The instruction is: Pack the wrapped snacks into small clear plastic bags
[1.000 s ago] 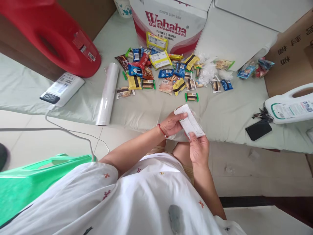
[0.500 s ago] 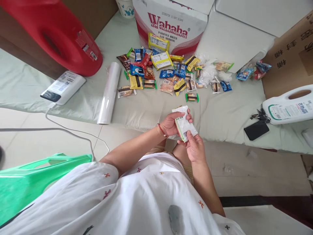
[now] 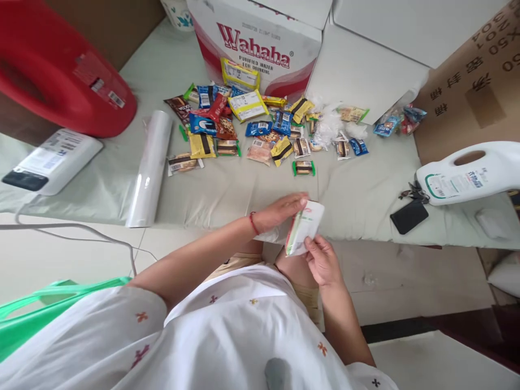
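Observation:
Both my hands hold a small white snack packet with a green and red edge, just in front of the table edge. My left hand pinches its upper end, fingers stretched along it; a red string circles that wrist. My right hand grips the lower end from below with fingers closed on it. The packet stands tilted on its side between them. Beyond my hands a pile of several wrapped snacks lies on the pale cloth.
A roll of clear film lies left of the snacks. A Wahaha carton stands behind them. A red jug, a white device, a white jug, a black phone and a green bag surround me.
I have turned the packet from lying flat and face-up to standing on edge. My left fingers moved from wrapping it to lying along its top. The view shifted right.

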`<action>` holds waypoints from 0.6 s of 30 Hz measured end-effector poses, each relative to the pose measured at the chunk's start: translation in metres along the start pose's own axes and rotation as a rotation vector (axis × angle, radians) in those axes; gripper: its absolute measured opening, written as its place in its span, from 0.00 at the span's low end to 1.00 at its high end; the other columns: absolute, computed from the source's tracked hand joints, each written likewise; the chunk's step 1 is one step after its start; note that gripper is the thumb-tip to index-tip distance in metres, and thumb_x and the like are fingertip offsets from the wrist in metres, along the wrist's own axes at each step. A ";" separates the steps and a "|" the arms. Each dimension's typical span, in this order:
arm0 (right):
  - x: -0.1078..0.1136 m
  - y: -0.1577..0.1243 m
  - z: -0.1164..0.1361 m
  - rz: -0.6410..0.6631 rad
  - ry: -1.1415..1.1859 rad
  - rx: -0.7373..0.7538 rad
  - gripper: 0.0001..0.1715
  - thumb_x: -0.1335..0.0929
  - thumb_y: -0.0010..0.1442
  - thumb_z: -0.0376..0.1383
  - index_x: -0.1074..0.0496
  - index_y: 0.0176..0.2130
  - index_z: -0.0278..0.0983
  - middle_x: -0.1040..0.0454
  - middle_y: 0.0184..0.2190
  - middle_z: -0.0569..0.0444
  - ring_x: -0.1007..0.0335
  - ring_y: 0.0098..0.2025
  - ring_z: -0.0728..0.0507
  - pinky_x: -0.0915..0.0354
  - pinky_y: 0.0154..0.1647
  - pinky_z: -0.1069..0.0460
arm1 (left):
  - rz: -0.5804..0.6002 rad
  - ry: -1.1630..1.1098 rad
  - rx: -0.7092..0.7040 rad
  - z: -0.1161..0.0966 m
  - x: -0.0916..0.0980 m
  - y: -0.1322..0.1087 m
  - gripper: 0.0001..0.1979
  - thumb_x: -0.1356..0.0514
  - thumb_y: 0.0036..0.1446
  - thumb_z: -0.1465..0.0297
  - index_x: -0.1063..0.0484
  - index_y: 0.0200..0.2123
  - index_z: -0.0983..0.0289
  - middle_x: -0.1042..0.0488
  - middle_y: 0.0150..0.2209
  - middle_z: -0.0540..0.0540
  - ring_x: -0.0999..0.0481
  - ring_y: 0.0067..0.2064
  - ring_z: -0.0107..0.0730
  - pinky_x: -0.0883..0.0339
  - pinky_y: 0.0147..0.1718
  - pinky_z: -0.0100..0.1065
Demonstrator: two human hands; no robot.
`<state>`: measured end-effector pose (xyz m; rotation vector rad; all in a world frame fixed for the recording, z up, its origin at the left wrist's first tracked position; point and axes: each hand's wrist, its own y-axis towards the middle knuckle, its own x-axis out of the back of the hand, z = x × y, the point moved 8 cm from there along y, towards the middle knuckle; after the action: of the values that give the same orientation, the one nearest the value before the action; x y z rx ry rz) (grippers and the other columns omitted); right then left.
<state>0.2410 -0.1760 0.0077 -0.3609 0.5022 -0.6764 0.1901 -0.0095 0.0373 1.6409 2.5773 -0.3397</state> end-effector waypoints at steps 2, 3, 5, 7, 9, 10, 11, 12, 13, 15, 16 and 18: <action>0.035 0.001 0.020 -0.147 0.009 0.050 0.23 0.17 0.45 0.50 0.17 0.38 0.42 0.16 0.39 0.55 0.22 0.37 0.46 0.27 0.38 0.52 | -0.266 0.297 -0.199 -0.016 0.040 -0.007 0.28 0.42 0.63 0.43 0.23 0.50 0.60 0.25 0.56 0.62 0.29 0.62 0.47 0.34 0.60 0.48; 0.055 0.002 0.033 -0.220 -0.004 0.069 0.24 0.16 0.43 0.50 0.17 0.37 0.42 0.16 0.37 0.55 0.23 0.35 0.46 0.27 0.34 0.53 | -0.409 0.441 -0.255 -0.020 0.062 -0.016 0.25 0.43 0.65 0.46 0.24 0.50 0.59 0.26 0.57 0.62 0.29 0.63 0.47 0.35 0.62 0.49; 0.095 0.009 0.062 -0.337 -0.074 0.077 0.28 0.16 0.40 0.51 0.18 0.36 0.39 0.17 0.34 0.54 0.25 0.30 0.48 0.33 0.25 0.55 | -0.634 0.736 -0.274 -0.021 0.101 -0.041 0.20 0.45 0.67 0.52 0.24 0.47 0.61 0.25 0.53 0.62 0.28 0.60 0.47 0.37 0.64 0.53; 0.128 0.028 0.095 -0.410 -0.169 0.066 0.29 0.16 0.38 0.50 0.19 0.35 0.37 0.20 0.30 0.54 0.30 0.26 0.49 0.40 0.18 0.57 | -0.751 0.954 -0.228 -0.014 0.131 -0.067 0.18 0.46 0.67 0.56 0.24 0.45 0.63 0.25 0.51 0.65 0.29 0.60 0.52 0.37 0.64 0.56; 0.149 0.060 0.134 -0.460 -0.245 0.072 0.26 0.16 0.39 0.46 0.21 0.34 0.35 0.22 0.28 0.55 0.34 0.23 0.51 0.45 0.16 0.58 | -0.776 1.094 -0.174 -0.005 0.148 -0.088 0.18 0.46 0.66 0.58 0.24 0.45 0.64 0.25 0.52 0.67 0.29 0.60 0.55 0.36 0.62 0.56; 0.155 0.082 0.157 -0.491 -0.269 0.085 0.23 0.17 0.42 0.44 0.22 0.33 0.36 0.24 0.27 0.56 0.36 0.23 0.51 0.46 0.15 0.58 | -0.756 1.138 -0.159 -0.001 0.151 -0.094 0.17 0.46 0.66 0.59 0.25 0.46 0.64 0.26 0.53 0.66 0.29 0.60 0.55 0.35 0.62 0.56; 0.160 0.105 0.184 -0.540 -0.293 0.099 0.19 0.18 0.46 0.41 0.24 0.32 0.36 0.25 0.25 0.56 0.38 0.21 0.51 0.47 0.15 0.57 | -0.735 1.177 -0.146 0.002 0.152 -0.099 0.17 0.46 0.66 0.59 0.25 0.47 0.63 0.26 0.53 0.66 0.29 0.60 0.55 0.34 0.62 0.55; 0.162 0.130 0.213 -0.588 -0.332 0.126 0.14 0.21 0.52 0.39 0.27 0.32 0.36 0.26 0.25 0.57 0.39 0.21 0.52 0.47 0.16 0.57 | -0.711 1.212 -0.137 0.003 0.151 -0.101 0.17 0.45 0.65 0.59 0.25 0.47 0.63 0.26 0.53 0.65 0.28 0.59 0.55 0.34 0.61 0.55; 0.162 0.156 0.247 -0.640 -0.403 0.173 0.10 0.25 0.58 0.37 0.29 0.32 0.36 0.27 0.26 0.57 0.40 0.20 0.52 0.46 0.17 0.57 | -0.688 1.242 -0.130 0.004 0.149 -0.101 0.17 0.45 0.65 0.59 0.25 0.48 0.62 0.26 0.53 0.65 0.28 0.59 0.55 0.33 0.61 0.55; 0.157 0.204 0.313 -0.731 -0.548 0.267 0.10 0.33 0.68 0.34 0.33 0.33 0.36 0.28 0.26 0.57 0.40 0.20 0.55 0.40 0.23 0.56 | -0.665 1.282 -0.119 0.002 0.146 -0.098 0.17 0.44 0.65 0.58 0.25 0.48 0.62 0.26 0.52 0.65 0.27 0.57 0.56 0.33 0.60 0.55; 0.152 0.226 0.340 -0.721 -0.580 0.301 0.14 0.38 0.72 0.36 0.34 0.32 0.36 0.29 0.27 0.56 0.38 0.22 0.55 0.37 0.26 0.55 | -0.661 1.286 -0.115 0.001 0.145 -0.096 0.18 0.44 0.64 0.58 0.25 0.48 0.62 0.25 0.52 0.65 0.27 0.57 0.56 0.32 0.59 0.55; 0.139 0.260 0.381 -0.686 -0.748 0.398 0.24 0.46 0.75 0.37 0.35 0.30 0.34 0.29 0.25 0.51 0.32 0.24 0.53 0.34 0.29 0.50 | -0.671 1.270 -0.111 -0.001 0.145 -0.094 0.17 0.45 0.64 0.59 0.24 0.49 0.61 0.25 0.52 0.64 0.26 0.56 0.55 0.31 0.59 0.55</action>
<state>0.6730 -0.0216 0.1536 -0.3773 -0.4983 -1.2012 0.0434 0.0815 0.0268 0.9594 3.8170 1.2098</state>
